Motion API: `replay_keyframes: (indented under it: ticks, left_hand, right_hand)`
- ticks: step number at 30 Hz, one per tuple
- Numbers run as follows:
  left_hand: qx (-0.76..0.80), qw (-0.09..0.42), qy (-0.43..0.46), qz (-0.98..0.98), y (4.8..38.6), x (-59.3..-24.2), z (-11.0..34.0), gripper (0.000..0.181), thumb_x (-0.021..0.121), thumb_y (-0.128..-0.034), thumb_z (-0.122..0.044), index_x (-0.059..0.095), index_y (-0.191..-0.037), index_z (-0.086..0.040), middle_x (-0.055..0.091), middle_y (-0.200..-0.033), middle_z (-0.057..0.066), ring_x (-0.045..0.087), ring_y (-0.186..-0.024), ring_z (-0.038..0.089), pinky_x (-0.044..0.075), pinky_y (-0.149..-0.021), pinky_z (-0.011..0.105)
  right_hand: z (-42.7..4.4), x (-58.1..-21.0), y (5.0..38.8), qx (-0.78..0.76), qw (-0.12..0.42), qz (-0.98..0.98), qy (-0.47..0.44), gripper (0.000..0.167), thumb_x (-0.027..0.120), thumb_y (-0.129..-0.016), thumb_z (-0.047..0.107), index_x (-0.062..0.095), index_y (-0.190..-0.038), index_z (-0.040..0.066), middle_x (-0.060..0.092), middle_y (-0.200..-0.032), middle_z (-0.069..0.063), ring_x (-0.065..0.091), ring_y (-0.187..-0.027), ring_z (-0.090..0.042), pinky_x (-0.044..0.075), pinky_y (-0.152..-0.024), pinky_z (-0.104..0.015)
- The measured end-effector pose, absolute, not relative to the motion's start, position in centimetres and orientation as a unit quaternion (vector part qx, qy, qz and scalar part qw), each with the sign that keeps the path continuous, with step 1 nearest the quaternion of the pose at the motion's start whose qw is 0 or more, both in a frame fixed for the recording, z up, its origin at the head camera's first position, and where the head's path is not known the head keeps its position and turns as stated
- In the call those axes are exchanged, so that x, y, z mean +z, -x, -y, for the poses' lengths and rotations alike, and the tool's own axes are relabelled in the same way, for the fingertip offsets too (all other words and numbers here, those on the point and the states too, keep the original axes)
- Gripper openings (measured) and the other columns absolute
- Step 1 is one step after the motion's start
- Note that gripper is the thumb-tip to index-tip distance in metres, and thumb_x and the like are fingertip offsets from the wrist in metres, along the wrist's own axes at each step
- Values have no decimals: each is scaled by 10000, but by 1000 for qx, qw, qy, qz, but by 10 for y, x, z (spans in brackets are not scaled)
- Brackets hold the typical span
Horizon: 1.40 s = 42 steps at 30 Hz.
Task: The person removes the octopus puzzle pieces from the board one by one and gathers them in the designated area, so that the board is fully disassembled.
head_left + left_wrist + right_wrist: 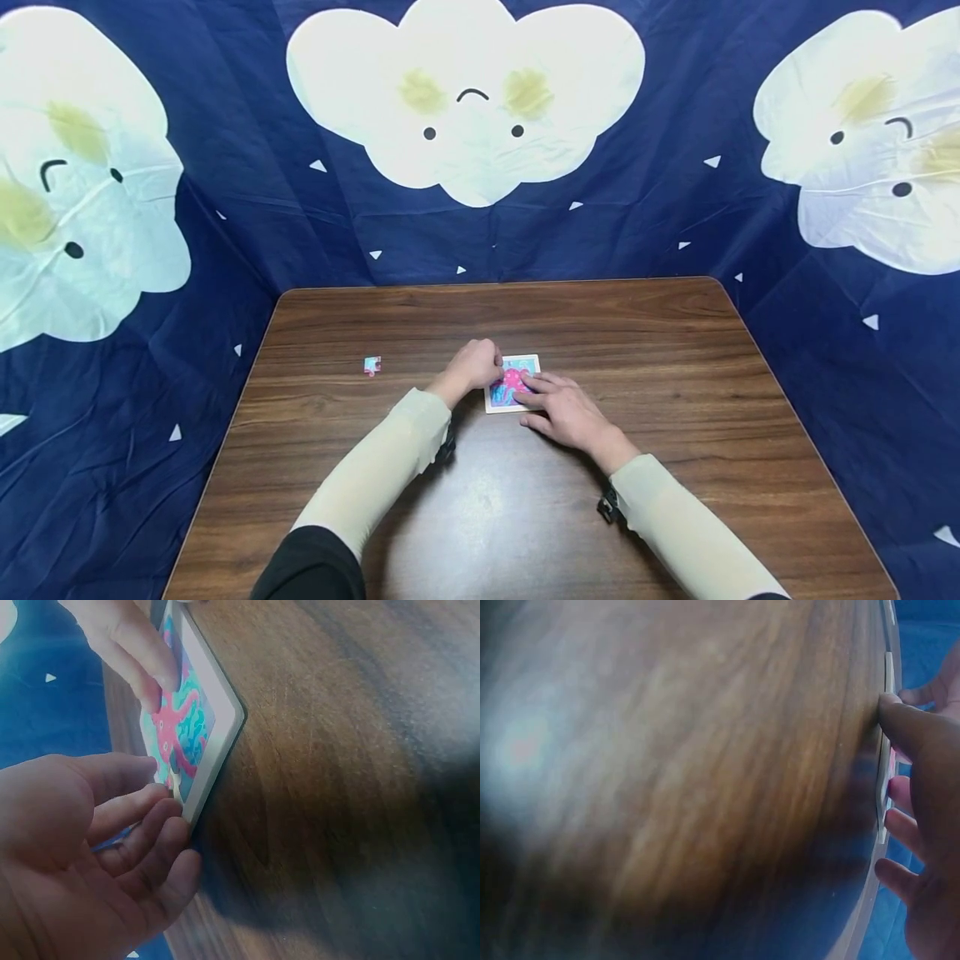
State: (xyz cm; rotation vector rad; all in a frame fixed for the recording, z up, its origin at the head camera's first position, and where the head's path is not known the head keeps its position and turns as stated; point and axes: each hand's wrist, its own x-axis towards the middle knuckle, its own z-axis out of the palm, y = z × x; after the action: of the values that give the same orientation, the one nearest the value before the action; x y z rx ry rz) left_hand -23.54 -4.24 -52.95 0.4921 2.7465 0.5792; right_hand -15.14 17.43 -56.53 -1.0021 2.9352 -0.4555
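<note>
The small picture puzzle lies flat near the middle of the wooden table, a pale border framing a pink, tentacled figure on blue and purple. The person's left hand is at the puzzle's left side, its grip narrow: thumb and forefinger pinch a small piece that stands tilted over the picture, and the other fingers curl loosely beside the border. I can't tell from here whether that piece touches the picture. The right hand comes in from the other side, fairly wide, with 2 fingertips resting on the picture and the thumb just beside the near edge; it grips nothing that I can see. Well apart, over to the left on the tabletop, lies 1 loose jigsaw piece, blue with some pink. Pale sleeves cover both forearms. Round the table hangs a dark blue cloth printed with 3 big white clouds, their faces upside down or sideways.
</note>
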Motion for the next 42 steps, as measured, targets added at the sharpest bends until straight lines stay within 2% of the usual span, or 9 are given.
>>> replay_keyframes:
  ticks: [6,17,22,29,34,37,42]
  left_hand:
    - [193,145,-166,-956,235,-528,41,107,725,-905,-221,759,-846,-138,723,-830,-14,626,-778,162,549,-770,360]
    - [233,118,-137,-956,236,-537,40,228,749,-891,-225,605,-724,-170,605,-687,-38,579,-697,160,472,-672,318]
    - [253,103,-128,-953,237,-539,41,199,758,-873,-180,636,-716,-165,626,-684,-46,589,-702,148,491,-685,316]
    - [284,106,-127,-944,239,-540,42,169,786,-844,-152,686,-708,-161,665,-683,-55,606,-693,132,514,-691,306]
    - [321,110,-123,-933,242,-542,43,99,820,-814,-145,722,-816,-130,689,-751,-34,616,-748,132,513,-737,295]
    - [346,118,-122,-923,244,-542,44,147,818,-804,-125,745,-928,-93,708,-798,-9,630,-777,131,514,-762,296]
    - [373,131,-133,-909,246,-542,47,156,769,-836,-78,769,-990,-55,747,-829,29,661,-767,128,531,-758,288]
  right_hand:
    - [-174,-562,153,-145,10,-937,316,467,694,-956,466,663,-1383,279,539,-1533,-32,487,-1414,-300,407,-1134,-533]
    - [-169,-558,154,-136,-2,-931,338,459,730,-935,431,690,-1352,241,570,-1492,-88,517,-1366,-316,436,-1103,-524]
    - [-167,-557,155,-133,3,-932,337,475,738,-928,429,682,-1361,242,577,-1472,-100,534,-1333,-335,447,-1080,-542]
    - [-166,-552,158,-115,16,-934,339,482,735,-926,443,677,-1367,259,570,-1464,-103,528,-1318,-328,459,-1063,-533]
    - [-166,-552,159,-110,16,-935,338,487,740,-921,445,676,-1368,263,575,-1456,-104,525,-1320,-325,461,-1058,-535]
    - [-166,-553,159,-110,16,-935,338,485,737,-923,448,674,-1370,271,574,-1453,-101,523,-1329,-325,460,-1060,-536]
    - [-166,-554,159,-112,20,-936,333,483,729,-931,450,666,-1379,281,564,-1466,-100,513,-1347,-327,451,-1071,-542]
